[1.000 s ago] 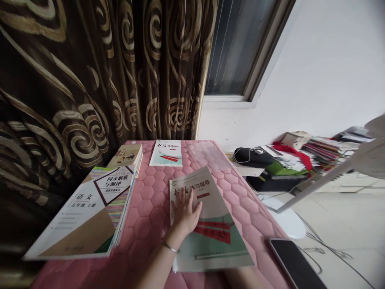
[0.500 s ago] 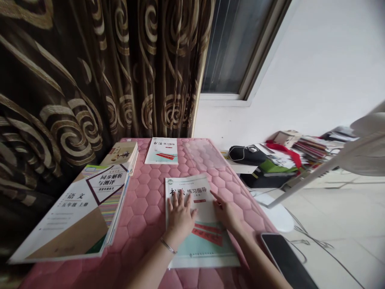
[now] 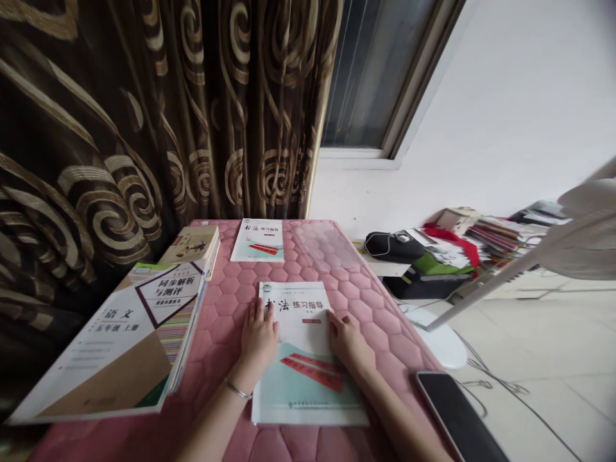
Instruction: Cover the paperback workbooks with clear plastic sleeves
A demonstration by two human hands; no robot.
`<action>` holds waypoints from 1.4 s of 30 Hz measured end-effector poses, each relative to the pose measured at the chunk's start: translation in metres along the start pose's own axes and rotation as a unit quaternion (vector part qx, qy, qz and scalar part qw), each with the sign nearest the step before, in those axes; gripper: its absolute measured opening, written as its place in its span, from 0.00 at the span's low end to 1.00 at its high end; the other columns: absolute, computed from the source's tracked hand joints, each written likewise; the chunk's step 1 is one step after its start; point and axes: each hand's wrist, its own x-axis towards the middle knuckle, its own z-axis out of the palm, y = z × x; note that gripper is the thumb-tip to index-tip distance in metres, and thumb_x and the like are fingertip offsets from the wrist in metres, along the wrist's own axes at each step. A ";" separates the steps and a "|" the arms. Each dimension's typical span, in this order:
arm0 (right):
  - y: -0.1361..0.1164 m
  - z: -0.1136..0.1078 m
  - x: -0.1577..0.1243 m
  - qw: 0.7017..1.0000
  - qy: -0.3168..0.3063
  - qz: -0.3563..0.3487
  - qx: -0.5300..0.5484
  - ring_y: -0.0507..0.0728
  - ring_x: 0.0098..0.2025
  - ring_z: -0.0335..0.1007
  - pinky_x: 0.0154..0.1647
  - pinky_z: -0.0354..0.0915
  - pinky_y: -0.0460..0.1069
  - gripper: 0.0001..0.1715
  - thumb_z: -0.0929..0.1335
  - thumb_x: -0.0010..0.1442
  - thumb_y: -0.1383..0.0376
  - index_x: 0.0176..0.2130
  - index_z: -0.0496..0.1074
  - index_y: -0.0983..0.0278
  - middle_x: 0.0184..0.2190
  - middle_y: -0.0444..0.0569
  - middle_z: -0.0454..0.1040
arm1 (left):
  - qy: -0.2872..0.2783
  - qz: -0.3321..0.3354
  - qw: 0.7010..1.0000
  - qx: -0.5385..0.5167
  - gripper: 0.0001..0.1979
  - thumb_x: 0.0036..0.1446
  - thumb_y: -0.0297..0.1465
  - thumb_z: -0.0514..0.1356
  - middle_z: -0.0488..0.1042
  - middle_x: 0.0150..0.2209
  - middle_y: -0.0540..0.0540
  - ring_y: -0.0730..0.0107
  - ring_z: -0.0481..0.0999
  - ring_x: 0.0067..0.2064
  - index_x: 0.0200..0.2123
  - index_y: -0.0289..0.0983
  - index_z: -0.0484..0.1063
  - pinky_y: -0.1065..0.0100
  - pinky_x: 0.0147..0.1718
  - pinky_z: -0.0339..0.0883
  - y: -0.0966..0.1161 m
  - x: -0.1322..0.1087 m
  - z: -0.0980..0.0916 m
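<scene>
A calligraphy exercise book (image 3: 312, 391) with a white and pale green cover and red strips lies flat on the pink quilted tabletop (image 3: 226, 359). My left hand (image 3: 260, 337) rests along its left edge, with the fingers stretched out and touching the cover near the title; a silver bangle circles the wrist. At the right edge, my right hand (image 3: 349, 343) has its fingers bent against the book, and their undersides are hidden. A second, similar calligraphy book (image 3: 257, 240) lies farther back.
To the left, a stack of workbooks (image 3: 110, 346) lies beside a thick tan book (image 3: 190, 244). A dark phone (image 3: 457, 414) lies at the right edge. Beyond it stand a white lamp (image 3: 510, 276) and a cluttered low cabinet (image 3: 510, 289). A patterned curtain (image 3: 216, 109) hangs behind.
The book has shifted slightly left and straightened. My left hand has slid from the middle of the cover to its left edge; my right hand's fingers have bent in at the right edge.
</scene>
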 end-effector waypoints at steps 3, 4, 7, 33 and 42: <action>-0.015 0.003 -0.001 0.999 -0.005 -0.029 -0.011 0.57 0.38 0.74 0.30 0.62 0.47 0.27 0.55 0.69 0.62 0.61 0.67 0.59 0.44 0.56 0.73 | -0.019 -0.043 0.999 0.028 0.25 0.66 0.31 0.47 0.57 0.68 0.36 0.46 0.58 0.67 0.64 0.36 0.64 0.43 0.64 0.52 -0.007 0.002 -0.004; -0.018 0.004 -0.001 0.999 -0.005 -0.038 -0.015 0.57 0.38 0.74 0.30 0.63 0.47 0.27 0.54 0.69 0.63 0.61 0.67 0.60 0.44 0.56 0.73 | -0.028 -0.054 0.998 0.032 0.25 0.66 0.32 0.47 0.57 0.68 0.35 0.45 0.56 0.68 0.64 0.35 0.63 0.41 0.64 0.51 -0.005 0.002 -0.005; -0.021 0.006 0.002 0.998 -0.008 -0.054 -0.021 0.57 0.39 0.73 0.33 0.64 0.48 0.29 0.54 0.68 0.66 0.63 0.65 0.61 0.45 0.56 0.72 | -0.058 -0.010 0.998 0.011 0.29 0.65 0.36 0.48 0.54 0.69 0.32 0.47 0.52 0.70 0.66 0.29 0.58 0.41 0.66 0.46 0.016 -0.001 -0.002; -0.017 0.017 0.014 0.991 0.036 -0.126 -0.030 0.61 0.47 0.68 0.49 0.64 0.52 0.27 0.55 0.67 0.69 0.60 0.69 0.61 0.45 0.57 0.70 | -0.046 -0.016 0.999 0.005 0.26 0.66 0.33 0.46 0.57 0.67 0.35 0.52 0.55 0.69 0.65 0.31 0.60 0.42 0.67 0.43 -0.008 0.052 -0.008; -0.002 0.012 0.018 0.984 0.037 -0.172 -0.030 0.62 0.52 0.65 0.55 0.61 0.56 0.27 0.57 0.68 0.63 0.61 0.67 0.62 0.56 0.59 0.68 | -0.078 0.257 0.957 -0.106 0.38 0.60 0.56 0.50 0.53 0.69 0.34 0.42 0.49 0.70 0.64 0.35 0.63 0.39 0.64 0.50 0.089 -0.094 0.012</action>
